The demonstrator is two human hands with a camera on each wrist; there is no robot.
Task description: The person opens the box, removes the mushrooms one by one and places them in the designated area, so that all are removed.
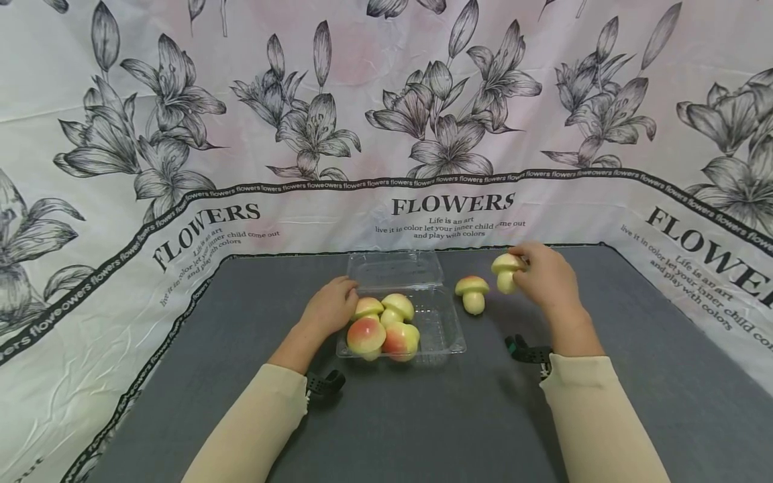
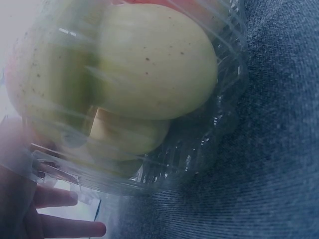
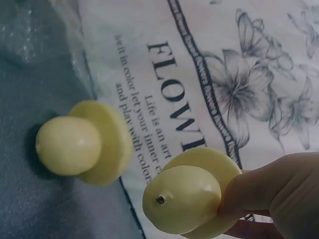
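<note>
My right hand (image 1: 549, 274) pinches a pale yellow mushroom (image 3: 182, 199) with a reddish cap, near the back edge of the table. In the right wrist view its rounded stem, with a dark spot at the end, faces the camera. To its left a similar mushroom (image 1: 472, 295) lies on the table. A clear plastic container (image 1: 443, 325) stands with its lid (image 1: 395, 270) folded back. Several yellow-and-red mushrooms (image 1: 383, 329) fill its left part. My left hand (image 1: 331, 307) holds the container's left rim near the hinge; two straight fingers (image 2: 72, 226) show in the left wrist view.
Dark grey cloth covers the tabletop (image 1: 417, 429). Behind and at both sides hangs a white curtain (image 1: 338, 225) printed with flowers and lettering. A dark strap (image 1: 326, 382) sits at the left wrist, another strap (image 1: 528, 350) at the right.
</note>
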